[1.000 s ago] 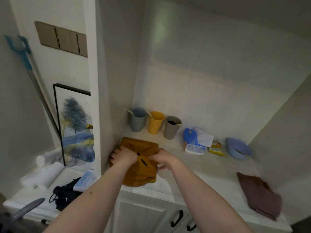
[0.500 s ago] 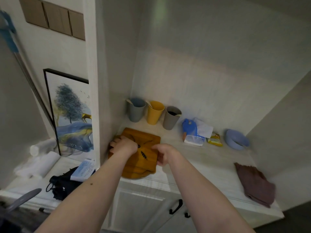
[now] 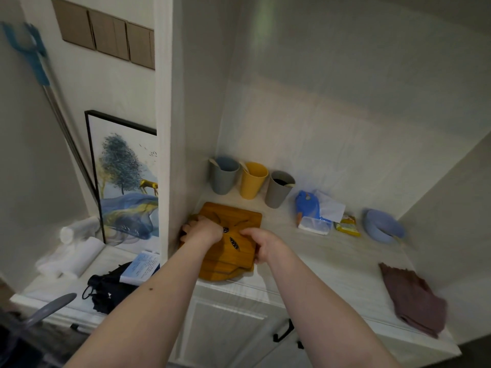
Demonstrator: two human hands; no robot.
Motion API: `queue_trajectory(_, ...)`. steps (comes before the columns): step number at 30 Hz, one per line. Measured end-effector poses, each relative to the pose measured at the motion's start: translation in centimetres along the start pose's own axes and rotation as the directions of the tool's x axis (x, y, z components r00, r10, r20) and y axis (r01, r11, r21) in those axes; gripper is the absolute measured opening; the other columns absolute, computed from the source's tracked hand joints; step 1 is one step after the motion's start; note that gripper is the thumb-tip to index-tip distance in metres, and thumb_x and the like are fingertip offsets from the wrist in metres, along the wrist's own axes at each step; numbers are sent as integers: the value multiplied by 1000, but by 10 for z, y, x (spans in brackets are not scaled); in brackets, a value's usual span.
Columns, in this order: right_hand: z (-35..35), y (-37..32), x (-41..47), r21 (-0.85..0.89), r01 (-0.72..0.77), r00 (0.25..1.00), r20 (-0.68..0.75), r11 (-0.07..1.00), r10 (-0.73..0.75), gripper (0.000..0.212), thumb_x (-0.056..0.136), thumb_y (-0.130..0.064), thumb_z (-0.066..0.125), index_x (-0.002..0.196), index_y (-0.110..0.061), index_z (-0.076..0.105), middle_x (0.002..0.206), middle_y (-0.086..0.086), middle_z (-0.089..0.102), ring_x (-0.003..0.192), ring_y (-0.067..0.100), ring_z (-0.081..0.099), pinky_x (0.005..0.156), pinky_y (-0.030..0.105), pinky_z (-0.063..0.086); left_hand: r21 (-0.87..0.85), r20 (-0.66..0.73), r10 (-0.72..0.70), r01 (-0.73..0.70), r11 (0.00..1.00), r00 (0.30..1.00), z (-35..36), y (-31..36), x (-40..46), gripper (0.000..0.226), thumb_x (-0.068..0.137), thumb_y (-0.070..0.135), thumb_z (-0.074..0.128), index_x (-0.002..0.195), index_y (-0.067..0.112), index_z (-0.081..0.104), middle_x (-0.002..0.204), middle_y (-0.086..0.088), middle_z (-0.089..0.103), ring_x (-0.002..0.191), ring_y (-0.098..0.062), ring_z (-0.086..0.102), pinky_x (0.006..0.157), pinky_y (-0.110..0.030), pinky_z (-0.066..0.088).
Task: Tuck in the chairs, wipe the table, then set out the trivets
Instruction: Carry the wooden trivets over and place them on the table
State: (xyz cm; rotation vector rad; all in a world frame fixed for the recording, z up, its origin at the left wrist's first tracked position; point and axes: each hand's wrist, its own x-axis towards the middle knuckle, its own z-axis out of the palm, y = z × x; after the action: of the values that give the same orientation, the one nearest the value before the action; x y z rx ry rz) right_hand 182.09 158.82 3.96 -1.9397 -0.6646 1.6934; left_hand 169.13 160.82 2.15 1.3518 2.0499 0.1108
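A stack of orange-brown wooden trivets lies at the left end of a white counter, against the cabinet's side wall. My left hand is closed over the stack's left edge. My right hand grips its right front edge, fingers curled under the top pieces. The lower trivets stick out toward the counter's front edge. A crumpled maroon cloth lies at the counter's right front corner.
Three cups, grey-blue, yellow and grey, stand behind the trivets. A blue packet, a snack bag and a blue bowl sit farther right. Left of the wall: a framed picture, a black bag, a mop handle.
Both hands stay on the trivet stack; my right hand has curled further around its right front edge. The view has shifted slightly.
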Motion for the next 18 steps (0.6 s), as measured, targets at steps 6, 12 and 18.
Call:
queue_trajectory(6,3,-2,0,42,17,998,61,999,-19,39,93,-20,59,129,-7,51,130,18,58,120,31,56,89,43,46,-19,0,13,-13,1000,1000,1,-5,-2,71,93,39,45,148,10,10,152,-20,15,139,-38,17,112,-50,23)
queue_trajectory(12,-1,7,5,130,41,993,103,991,-55,46,91,-22,62,131,-3,50,132,20,55,123,32,53,95,44,44,-27,-9,38,-38,999,999,2,-7,-4,69,94,37,41,149,11,7,153,-19,13,139,-38,15,112,-49,21)
queue_trajectory(18,-9,16,11,223,117,991,43,968,-130,47,91,-25,63,132,-5,50,131,19,56,121,32,54,95,43,46,-72,-39,32,-34,997,999,11,-3,3,67,97,46,29,149,8,12,152,-19,19,139,-39,19,113,-47,21)
